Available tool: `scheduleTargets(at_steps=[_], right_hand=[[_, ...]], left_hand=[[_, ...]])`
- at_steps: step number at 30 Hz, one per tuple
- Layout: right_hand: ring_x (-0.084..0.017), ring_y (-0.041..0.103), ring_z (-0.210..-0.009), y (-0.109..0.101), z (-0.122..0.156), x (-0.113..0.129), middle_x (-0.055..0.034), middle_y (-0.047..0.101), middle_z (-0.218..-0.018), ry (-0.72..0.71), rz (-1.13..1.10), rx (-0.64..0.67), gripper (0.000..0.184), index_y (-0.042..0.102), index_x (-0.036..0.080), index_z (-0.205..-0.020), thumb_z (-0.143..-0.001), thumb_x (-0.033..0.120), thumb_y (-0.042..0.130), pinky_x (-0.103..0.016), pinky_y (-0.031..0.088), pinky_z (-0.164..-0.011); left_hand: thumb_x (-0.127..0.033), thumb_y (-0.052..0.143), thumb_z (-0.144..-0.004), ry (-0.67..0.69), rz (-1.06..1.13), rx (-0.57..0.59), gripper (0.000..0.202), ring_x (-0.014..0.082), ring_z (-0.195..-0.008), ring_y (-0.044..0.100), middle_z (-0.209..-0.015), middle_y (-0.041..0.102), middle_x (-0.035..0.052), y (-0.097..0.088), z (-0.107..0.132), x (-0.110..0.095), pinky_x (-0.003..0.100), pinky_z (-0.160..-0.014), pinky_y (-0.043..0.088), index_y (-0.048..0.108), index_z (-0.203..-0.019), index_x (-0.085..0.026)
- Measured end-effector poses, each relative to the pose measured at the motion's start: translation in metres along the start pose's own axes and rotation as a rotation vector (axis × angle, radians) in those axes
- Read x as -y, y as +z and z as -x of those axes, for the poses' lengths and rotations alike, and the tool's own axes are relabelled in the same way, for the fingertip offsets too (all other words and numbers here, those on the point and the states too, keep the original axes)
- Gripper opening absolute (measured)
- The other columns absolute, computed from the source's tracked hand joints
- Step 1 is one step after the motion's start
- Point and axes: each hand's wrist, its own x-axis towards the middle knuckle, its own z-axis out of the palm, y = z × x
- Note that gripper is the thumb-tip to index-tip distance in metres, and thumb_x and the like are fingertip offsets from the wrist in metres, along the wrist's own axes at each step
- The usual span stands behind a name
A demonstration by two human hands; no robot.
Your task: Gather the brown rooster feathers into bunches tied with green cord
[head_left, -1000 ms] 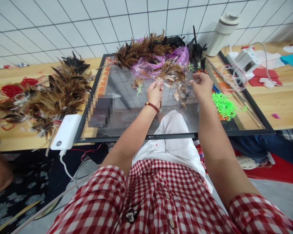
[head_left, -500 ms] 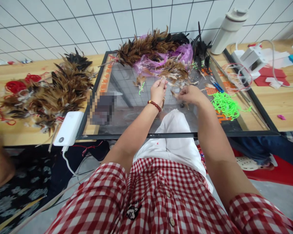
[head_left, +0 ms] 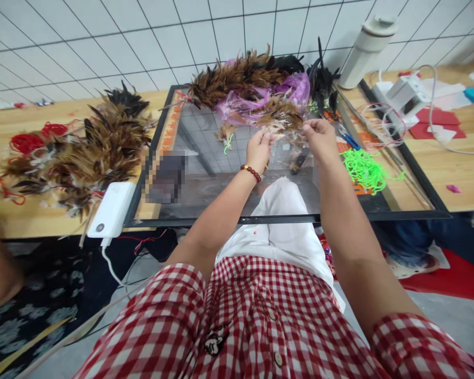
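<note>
- Two bare hands are held over the glass pane (head_left: pixel 211 189), beside the loose brown feathers (head_left: pixel 282 113) heaped towards its far side.
- By the left hand (head_left: pixel 258 151), a pale feather (head_left: pixel 277 136) is apparently pinched between closed fingers.
- The right hand's (head_left: pixel 321 138) fingers are curled near the heap; whether anything is gripped cannot be told.
- Feathers are seemingly being picked and gathered; for the next move, a light, precise pinch is judged necessary.
</note>
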Motion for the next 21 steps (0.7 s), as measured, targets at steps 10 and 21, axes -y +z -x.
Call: scheduleTargets(at_steps=[10, 21], right_hand=[[-0.006, 0.040, -0.055, 0.018, 0.031, 0.025, 0.0049, 0.055, -0.064, 0.247, -0.475, 0.454, 0.033, 0.070, 0.019, -0.080, -0.066, 0.037, 0.093, -0.020, 0.034, -0.050], [-0.007, 0.042, -0.054, 0.026, 0.026, 0.023, 0.0050, 0.050, -0.061, 0.039, -0.432, 0.292, 0.043, 0.058, 0.021, -0.072, -0.085, 0.057, 0.078, -0.021, 0.036, -0.052]], left_hand=[[-0.036, 0.068, -0.094, 0.127, 0.103, 0.037, 0.025, 0.0082, -0.064, 0.055, -0.070, 0.062, -0.0025, 0.003, 0.008, -0.010, 0.021, -0.067, 0.047, 0.065, -0.075, -0.021], [-0.032, 0.073, -0.091, 0.004, 0.176, -0.020, 0.022, 0.0085, -0.072, 0.060, -0.075, 0.066, -0.0011, 0.004, 0.010, -0.007, 0.020, -0.069, 0.047, 0.066, -0.073, -0.020]])
